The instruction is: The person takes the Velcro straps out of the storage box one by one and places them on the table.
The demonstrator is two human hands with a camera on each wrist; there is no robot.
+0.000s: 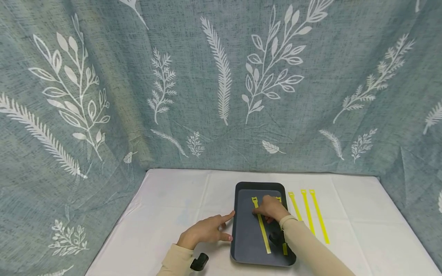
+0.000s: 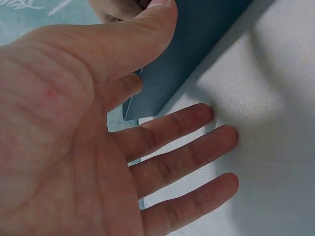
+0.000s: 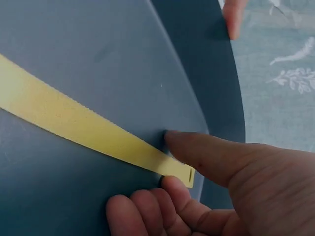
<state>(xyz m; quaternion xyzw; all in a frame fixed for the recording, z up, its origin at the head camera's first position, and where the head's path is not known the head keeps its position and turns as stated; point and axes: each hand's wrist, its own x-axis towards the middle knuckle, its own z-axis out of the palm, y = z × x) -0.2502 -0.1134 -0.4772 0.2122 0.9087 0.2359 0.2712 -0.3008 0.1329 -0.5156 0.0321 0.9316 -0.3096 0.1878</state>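
Note:
A yellow cable strap (image 1: 264, 234) with a slotted head lies lengthwise in a dark grey tray (image 1: 243, 230). My right hand (image 1: 272, 208) reaches into the tray. In the right wrist view its thumb and index finger pinch the edges of the strap (image 3: 83, 123) near the slotted end, the other fingers curled. A second yellow strap (image 1: 284, 249) lies to the right in the tray, partly hidden under my right hand and wrist. My left hand (image 1: 207, 230) is at the tray's left wall, its fingers spread and fairly straight in the left wrist view, fingertips touching or close to the wall.
Right of the tray, three more yellow straps (image 1: 319, 218) lie side by side on the white tablecloth (image 1: 359, 214). A blue-green curtain (image 1: 207, 96) with white leaf prints hangs behind the table and at both sides.

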